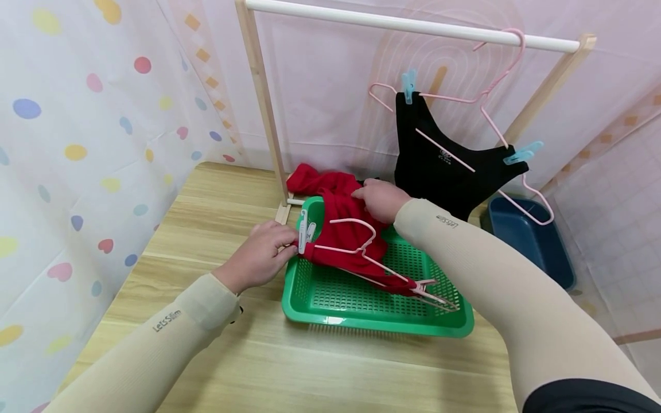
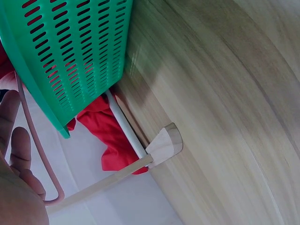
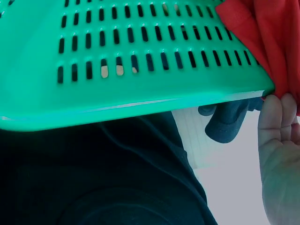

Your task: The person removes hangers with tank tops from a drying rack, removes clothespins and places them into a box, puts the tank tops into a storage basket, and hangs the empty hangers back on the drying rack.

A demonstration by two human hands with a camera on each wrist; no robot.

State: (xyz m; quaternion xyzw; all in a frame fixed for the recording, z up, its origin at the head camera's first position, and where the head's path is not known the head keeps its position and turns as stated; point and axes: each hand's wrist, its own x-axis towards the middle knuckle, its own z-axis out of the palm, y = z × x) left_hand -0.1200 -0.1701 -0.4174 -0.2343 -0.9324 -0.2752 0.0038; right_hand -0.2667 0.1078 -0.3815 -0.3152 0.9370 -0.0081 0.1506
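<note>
Left hand (image 1: 265,252) pinches red garment (image 1: 345,211) beside white clip (image 1: 303,232); my right hand (image 1: 384,199) grips its bunched cloth. Garment lies on pink hanger (image 1: 356,220) over green basket (image 1: 372,328), some spilling past far rim. Best steady hanger end while easing folds straight; pull gently, so neither white clip nor pale clip (image 1: 424,287) opposite slips.

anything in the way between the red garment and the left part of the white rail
Nothing visible: the head view shows no item between the red garment and the white rail's left part; the black top hangs toward the right.
</note>
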